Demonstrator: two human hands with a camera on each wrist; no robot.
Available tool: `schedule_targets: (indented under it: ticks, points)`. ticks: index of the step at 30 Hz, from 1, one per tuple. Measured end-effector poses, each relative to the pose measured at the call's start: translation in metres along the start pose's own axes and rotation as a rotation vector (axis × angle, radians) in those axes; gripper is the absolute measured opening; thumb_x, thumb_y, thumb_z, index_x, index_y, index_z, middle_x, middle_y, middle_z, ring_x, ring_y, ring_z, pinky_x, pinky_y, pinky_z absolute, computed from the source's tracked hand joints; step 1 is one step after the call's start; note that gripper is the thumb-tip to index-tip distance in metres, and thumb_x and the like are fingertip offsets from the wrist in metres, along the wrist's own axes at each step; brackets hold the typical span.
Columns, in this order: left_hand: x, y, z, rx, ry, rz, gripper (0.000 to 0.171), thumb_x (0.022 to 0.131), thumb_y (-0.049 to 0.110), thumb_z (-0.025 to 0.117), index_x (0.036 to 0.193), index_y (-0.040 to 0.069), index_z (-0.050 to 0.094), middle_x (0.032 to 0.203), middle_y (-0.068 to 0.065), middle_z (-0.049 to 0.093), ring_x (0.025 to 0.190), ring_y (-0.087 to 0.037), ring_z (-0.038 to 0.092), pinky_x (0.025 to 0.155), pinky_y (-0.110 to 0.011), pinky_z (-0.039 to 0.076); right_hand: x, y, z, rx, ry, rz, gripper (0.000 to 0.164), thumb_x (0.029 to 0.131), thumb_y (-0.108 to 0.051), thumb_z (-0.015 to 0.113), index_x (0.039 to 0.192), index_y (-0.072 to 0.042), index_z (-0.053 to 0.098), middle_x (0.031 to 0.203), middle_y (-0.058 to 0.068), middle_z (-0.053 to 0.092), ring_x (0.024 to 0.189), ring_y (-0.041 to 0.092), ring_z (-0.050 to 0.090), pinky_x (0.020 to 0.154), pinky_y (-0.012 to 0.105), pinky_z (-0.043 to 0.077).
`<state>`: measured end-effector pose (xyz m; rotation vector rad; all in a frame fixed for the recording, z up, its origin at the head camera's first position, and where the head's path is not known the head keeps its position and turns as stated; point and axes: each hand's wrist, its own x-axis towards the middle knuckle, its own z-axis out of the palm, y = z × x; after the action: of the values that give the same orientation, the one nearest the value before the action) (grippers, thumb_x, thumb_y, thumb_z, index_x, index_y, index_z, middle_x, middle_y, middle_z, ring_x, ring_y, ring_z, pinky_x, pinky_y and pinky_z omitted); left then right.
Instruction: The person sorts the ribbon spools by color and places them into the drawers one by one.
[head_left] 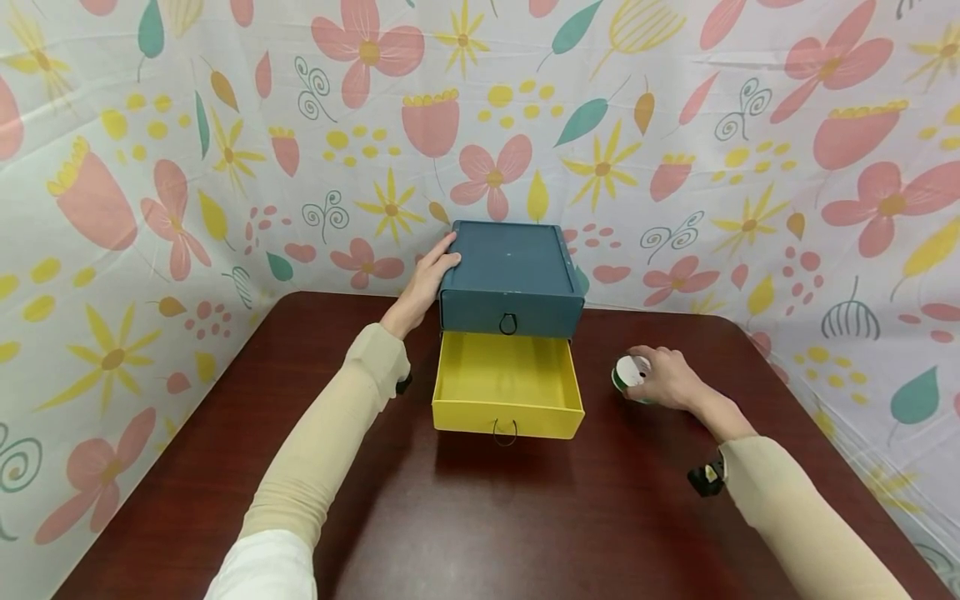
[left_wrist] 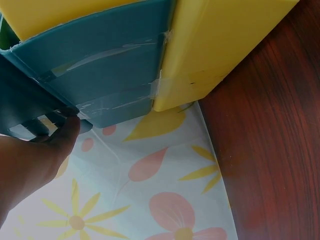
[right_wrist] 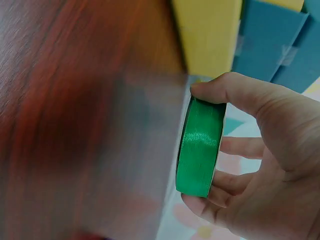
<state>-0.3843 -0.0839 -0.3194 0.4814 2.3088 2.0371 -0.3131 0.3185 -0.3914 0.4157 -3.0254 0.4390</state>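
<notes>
Just right of the drawers (head_left: 513, 254), my right hand (head_left: 670, 381) pinches the ribbon (right_wrist: 201, 147), while my left hand (head_left: 426, 282) rests straight-fingered on their left.

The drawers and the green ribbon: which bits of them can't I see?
Head view: the inside of the blue drawer, hidden by its closed front.
Head view: the back end of the yellow drawer, hidden by the blue front above.
Head view: part of the ribbon roll, covered by the right hand.
Left wrist view: part of the drawer unit, cut off by the top edge.
</notes>
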Motion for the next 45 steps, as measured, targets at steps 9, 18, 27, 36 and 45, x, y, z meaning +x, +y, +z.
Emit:
schedule_targets:
  ticks: [9,18,27,36,45]
  points:
    - [0.000,0.001,0.000,-0.003,-0.002,0.010,0.056,0.102,0.039,0.041,0.154,0.033,0.023,0.163,0.007,0.013,0.151,-0.019,0.015,0.119,-0.045,0.022,-0.003,-0.031,-0.021,0.016,0.018,-0.080,0.070,0.071,-0.027,0.080,0.130,0.003,0.055,0.101,0.021,0.064,0.089,0.031,0.052,0.068,0.033,0.042]
    - [-0.001,0.000,0.000,0.006,0.001,0.005,0.055,0.102,0.039,0.041,0.154,0.033,0.024,0.163,0.008,0.013,0.151,-0.018,0.013,0.120,-0.047,0.021,-0.007,-0.059,-0.039,0.014,0.050,-0.167,0.068,0.071,-0.028,0.081,0.128,0.001,0.058,0.095,0.015,0.065,0.085,0.026,0.052,0.067,0.030,0.041]
    - [0.000,0.000,0.000,0.006,-0.001,0.012,0.056,0.102,0.040,0.040,0.154,0.033,0.023,0.163,0.008,0.012,0.151,-0.019,0.013,0.120,-0.046,0.021,-0.014,-0.083,-0.058,0.015,0.033,-0.162,0.070,0.073,-0.035,0.081,0.132,-0.005,0.057,0.107,0.017,0.063,0.101,0.035,0.049,0.072,0.033,0.040]
    - [-0.001,-0.001,0.000,-0.031,-0.023,0.001,0.055,0.102,0.039,0.040,0.154,0.034,0.022,0.163,0.007,0.010,0.150,-0.021,0.017,0.118,-0.047,0.025,-0.021,-0.102,-0.067,0.033,0.042,-0.207,0.069,0.073,-0.032,0.080,0.133,-0.006,0.056,0.116,0.016,0.062,0.105,0.033,0.047,0.075,0.033,0.040]
    - [-0.002,0.001,0.000,-0.025,-0.025,0.010,0.056,0.102,0.038,0.040,0.155,0.033,0.021,0.164,0.007,0.010,0.151,-0.021,0.014,0.119,-0.046,0.023,-0.021,-0.128,-0.067,0.047,0.027,-0.251,0.069,0.071,-0.029,0.081,0.133,-0.009,0.057,0.117,0.012,0.062,0.106,0.027,0.046,0.075,0.033,0.041]
